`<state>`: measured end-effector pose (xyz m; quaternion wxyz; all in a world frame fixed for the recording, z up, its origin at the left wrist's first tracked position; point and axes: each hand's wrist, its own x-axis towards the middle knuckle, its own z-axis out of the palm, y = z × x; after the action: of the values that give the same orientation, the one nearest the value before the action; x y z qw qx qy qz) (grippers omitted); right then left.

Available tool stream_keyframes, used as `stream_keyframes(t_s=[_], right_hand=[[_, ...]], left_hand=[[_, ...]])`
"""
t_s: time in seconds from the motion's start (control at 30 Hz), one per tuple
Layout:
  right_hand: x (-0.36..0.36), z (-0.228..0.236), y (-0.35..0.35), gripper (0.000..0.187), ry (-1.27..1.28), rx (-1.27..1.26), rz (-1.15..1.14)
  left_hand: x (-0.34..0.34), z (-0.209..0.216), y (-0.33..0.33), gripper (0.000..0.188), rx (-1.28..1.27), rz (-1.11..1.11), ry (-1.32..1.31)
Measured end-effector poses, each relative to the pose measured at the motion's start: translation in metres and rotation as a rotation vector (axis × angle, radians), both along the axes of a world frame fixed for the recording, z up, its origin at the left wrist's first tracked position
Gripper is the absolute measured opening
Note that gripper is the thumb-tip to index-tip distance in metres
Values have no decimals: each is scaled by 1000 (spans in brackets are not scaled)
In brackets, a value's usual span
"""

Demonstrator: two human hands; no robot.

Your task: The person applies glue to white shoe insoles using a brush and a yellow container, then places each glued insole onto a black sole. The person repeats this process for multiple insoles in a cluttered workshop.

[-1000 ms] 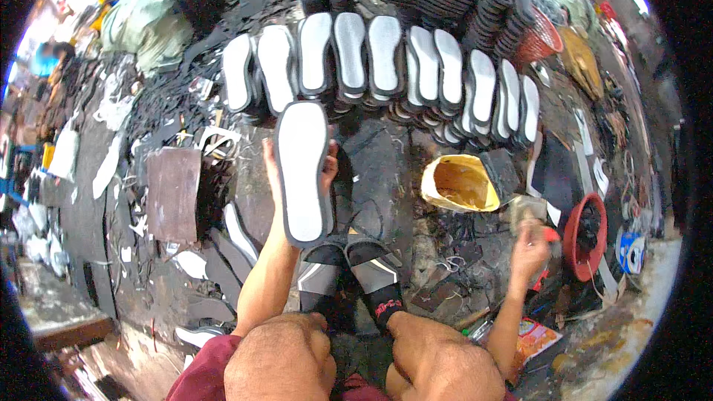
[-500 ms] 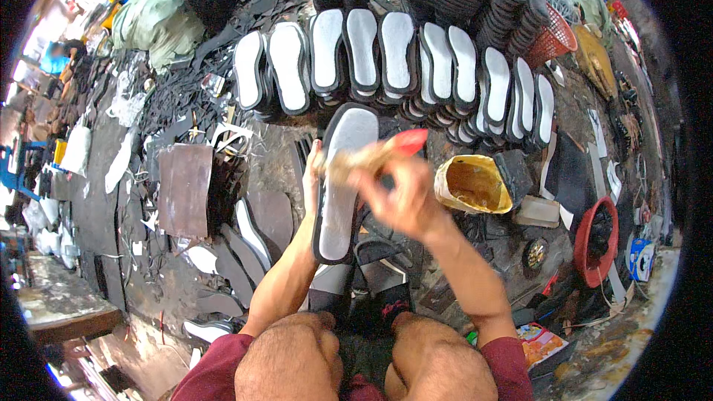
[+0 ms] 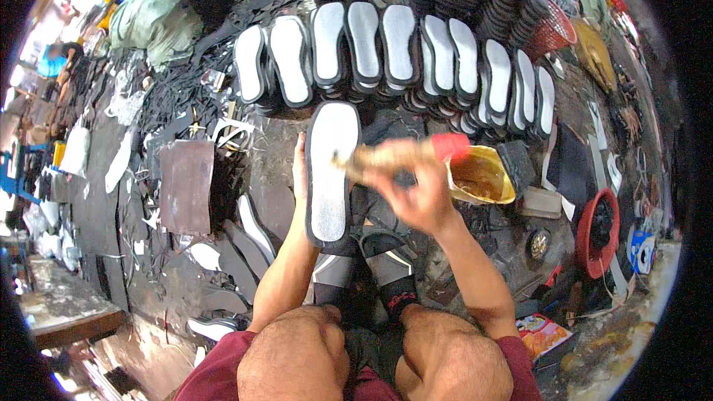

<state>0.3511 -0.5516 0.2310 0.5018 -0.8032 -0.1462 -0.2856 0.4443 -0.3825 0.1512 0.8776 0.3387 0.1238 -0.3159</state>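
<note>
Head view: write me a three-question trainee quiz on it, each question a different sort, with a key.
1. Multiple choice. What colour is the handle end of the brush in the right hand?
A) blue
B) red
C) green

2. True or false. The left hand holds a shoe sole with its white face toward the camera.

3. Fill in the missing word. In the picture, the red basin stands to the ____ of the yellow container.

Key: 1. B; 2. True; 3. right
</note>
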Motion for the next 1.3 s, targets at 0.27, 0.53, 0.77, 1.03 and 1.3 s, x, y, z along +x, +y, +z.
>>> stream_keyframes(t_s=[0.27, 0.53, 0.77, 1.03, 1.3], right_hand=[[-61, -7, 35, 24, 187, 34, 192], [53, 2, -1, 28, -89, -168, -278], [53, -11, -28, 27, 56, 233, -340], [-95, -57, 18, 31, 383, 192, 103], [-197, -49, -88, 40, 381, 521, -659]], left_hand=[[-9, 35, -5, 76, -49, 58, 57], [-47, 32, -16, 78, -9, 38, 35], [-41, 42, -9, 83, -47, -71, 14], [-14, -4, 0, 73, -338, 10, 146], [-36, 2, -47, 99, 86, -278, 267]])
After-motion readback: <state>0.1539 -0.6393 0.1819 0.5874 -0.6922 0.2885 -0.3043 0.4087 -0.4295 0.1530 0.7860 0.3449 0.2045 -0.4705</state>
